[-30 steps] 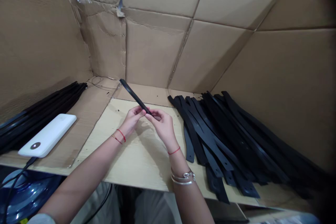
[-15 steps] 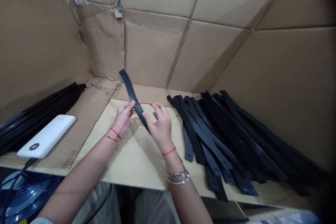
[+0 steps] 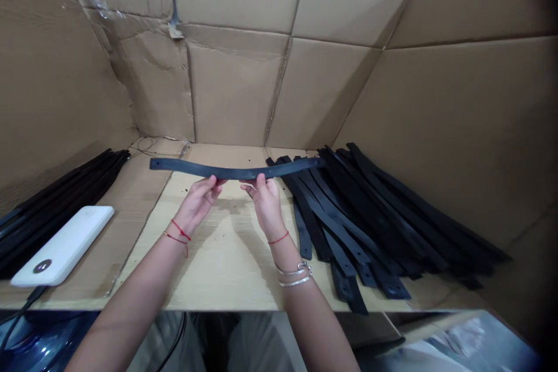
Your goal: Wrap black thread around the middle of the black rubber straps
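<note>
A long, thin black strip with a small hole near its left end is held up crosswise above the table, bowed slightly downward in the middle. My left hand pinches it left of its middle, thumb on the near face. Right of the middle, my right hand grips it the same way, with the thumb on top. The strip's right end overlaps a loose pile of similar black strips in view. Fingers behind the strip are partly hidden.
Another bundle of dark strips lies at the left, beside a white power bank with a black cable. Cardboard walls enclose the pale tabletop at the back and sides. A blue water bottle stands below the left edge.
The strip has turned from a steep slant to nearly level. My right hand has gone from partly spread fingers to a pinch on it. The view has shifted slightly.
</note>
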`<state>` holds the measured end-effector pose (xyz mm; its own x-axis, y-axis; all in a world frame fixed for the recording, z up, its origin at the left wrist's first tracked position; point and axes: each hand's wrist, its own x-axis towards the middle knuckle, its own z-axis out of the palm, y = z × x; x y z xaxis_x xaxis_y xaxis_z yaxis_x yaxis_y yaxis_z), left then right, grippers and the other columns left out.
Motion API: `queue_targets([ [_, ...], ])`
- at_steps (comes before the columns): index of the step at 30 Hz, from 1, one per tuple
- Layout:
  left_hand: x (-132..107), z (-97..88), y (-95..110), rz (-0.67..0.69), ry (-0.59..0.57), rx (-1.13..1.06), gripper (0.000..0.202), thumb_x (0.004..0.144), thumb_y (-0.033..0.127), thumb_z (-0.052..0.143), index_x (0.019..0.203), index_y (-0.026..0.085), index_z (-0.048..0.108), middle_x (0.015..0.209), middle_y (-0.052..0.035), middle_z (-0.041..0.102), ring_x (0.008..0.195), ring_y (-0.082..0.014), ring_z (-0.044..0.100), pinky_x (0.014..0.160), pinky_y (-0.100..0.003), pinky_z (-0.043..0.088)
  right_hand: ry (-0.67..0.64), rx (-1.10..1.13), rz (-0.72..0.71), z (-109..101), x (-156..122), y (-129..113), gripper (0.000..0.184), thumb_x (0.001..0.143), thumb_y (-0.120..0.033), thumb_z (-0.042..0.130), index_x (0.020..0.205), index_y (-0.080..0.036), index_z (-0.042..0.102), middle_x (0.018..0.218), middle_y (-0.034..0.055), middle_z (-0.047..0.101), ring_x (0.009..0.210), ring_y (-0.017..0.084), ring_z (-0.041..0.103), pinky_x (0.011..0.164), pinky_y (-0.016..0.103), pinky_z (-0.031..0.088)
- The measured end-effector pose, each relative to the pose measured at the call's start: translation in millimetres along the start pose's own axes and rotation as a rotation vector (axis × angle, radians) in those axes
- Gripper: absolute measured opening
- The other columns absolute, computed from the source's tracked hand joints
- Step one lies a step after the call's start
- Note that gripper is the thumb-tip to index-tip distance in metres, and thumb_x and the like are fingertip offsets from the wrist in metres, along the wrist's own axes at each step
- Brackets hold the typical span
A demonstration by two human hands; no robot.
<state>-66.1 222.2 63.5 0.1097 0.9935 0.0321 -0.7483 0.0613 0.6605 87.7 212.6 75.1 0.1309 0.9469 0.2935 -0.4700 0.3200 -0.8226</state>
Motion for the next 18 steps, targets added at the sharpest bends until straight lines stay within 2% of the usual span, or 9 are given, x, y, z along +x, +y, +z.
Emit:
queue_targets([
  [3, -4.5, -4.4, -1.0, -0.112, -0.218, 0.167, 0.017, 0.06, 0.011, 0.075, 0.075, 0.008, 0.069, 0.087, -0.0087, 0.068, 0.084, -0.0168, 0.065, 0.073, -0.025, 0.053, 0.059, 0.05, -0.041, -2.7, -0.1, -11.6, 0.054, 0.072, -0.056, 0.066, 0.101, -0.013, 0.052, 0.077, 0.0023, 0.056, 0.062, 0.007, 0.055, 0.055, 0.019, 0.046],
  [5, -6.1, -5.7, -0.5, -0.127, -0.303, 0.251, 0.019, 0.063, 0.014, 0.074, 0.082, 0.011, 0.072, 0.097, -0.009, 0.068, 0.083, -0.0152, 0.065, 0.076, -0.025, 0.052, 0.062, 0.042, -0.01, -1.5, -3.3, -15.5, 0.054, 0.073, -0.059, 0.063, 0.1, -0.012, 0.056, 0.067, -0.0002, 0.05, 0.052, 0.005, 0.046, 0.044, 0.016, 0.036],
  [7, -6.4, -4.8, -0.7, -0.111, -0.311, 0.28, 0.03, 0.071, 0.022, 0.07, 0.1, 0.017, 0.071, 0.11, -0.0086, 0.065, 0.088, -0.0134, 0.064, 0.076, -0.023, 0.051, 0.036, -0.016, 0.07, 1.9, -8.5, -15.3, 0.054, 0.076, -0.062, 0.058, 0.095, -0.012, 0.059, 0.061, -0.0015, 0.044, 0.046, 0.004, 0.038, 0.039, 0.016, 0.027],
  [9, -5.7, -2.6, -1.9, -0.106, -0.313, 0.282, 0.038, 0.077, 0.032, 0.065, 0.113, 0.021, 0.066, 0.119, -0.0087, 0.061, 0.094, -0.0133, 0.063, 0.076, -0.023, 0.05, -0.053, -0.094, 0.146, 5.6, -14.1, -11.7, 0.054, 0.076, -0.063, 0.057, 0.088, -0.01, 0.06, 0.062, 0.0001, 0.046, 0.048, 0.004, 0.04, 0.042, 0.017, 0.029],
  [12, -4.9, 1.1, -3.1, -0.093, -0.325, 0.305, 0.042, 0.076, 0.042, 0.064, 0.109, 0.015, 0.067, 0.119, -0.0118, 0.061, 0.095, -0.0156, 0.062, 0.077, -0.025, 0.051, -0.235, -0.238, 0.176, 8.6, -17.9, -1.8, 0.049, 0.076, -0.057, 0.061, 0.08, -0.008, 0.061, 0.065, 0.0021, 0.05, 0.053, 0.004, 0.042, 0.047, 0.016, 0.032],
  [15, -6.4, 5.8, -1.8, -0.028, -0.308, 0.348, 0.037, 0.078, 0.038, 0.062, 0.1, 0.009, 0.069, 0.125, -0.0141, 0.057, 0.105, -0.0199, 0.059, 0.086, -0.028, 0.05, -0.293, -0.361, 0.185, 10.0, -13.5, 8.1, 0.048, 0.076, -0.056, 0.061, 0.076, -0.008, 0.058, 0.055, -0.002, 0.041, 0.046, 0.002, 0.034, 0.042, 0.015, 0.024],
  [17, -7.9, 8.7, -0.4, -0.007, -0.236, 0.355, 0.035, 0.081, 0.036, 0.057, 0.097, 0.007, 0.068, 0.124, -0.015, 0.058, 0.105, -0.0207, 0.06, 0.087, -0.03, 0.05, -0.34, -0.426, 0.225, 11.8, -11.7, 7.6, 0.051, 0.078, -0.061, 0.056, 0.074, -0.01, 0.054, 0.052, -0.0021, 0.041, 0.042, 0.005, 0.038, 0.04, 0.017, 0.028],
  [18, -8.4, 9.7, 0.2, -0.015, -0.194, 0.349, 0.036, 0.083, 0.036, 0.053, 0.097, 0.006, 0.067, 0.122, -0.0152, 0.059, 0.101, -0.0199, 0.061, 0.087, -0.031, 0.051, -0.398, -0.462, 0.241, 12.2, -13.8, 3.4, 0.053, 0.079, -0.062, 0.052, 0.072, -0.009, 0.054, 0.054, 0.0004, 0.047, 0.044, 0.007, 0.044, 0.042, 0.019, 0.034],
])
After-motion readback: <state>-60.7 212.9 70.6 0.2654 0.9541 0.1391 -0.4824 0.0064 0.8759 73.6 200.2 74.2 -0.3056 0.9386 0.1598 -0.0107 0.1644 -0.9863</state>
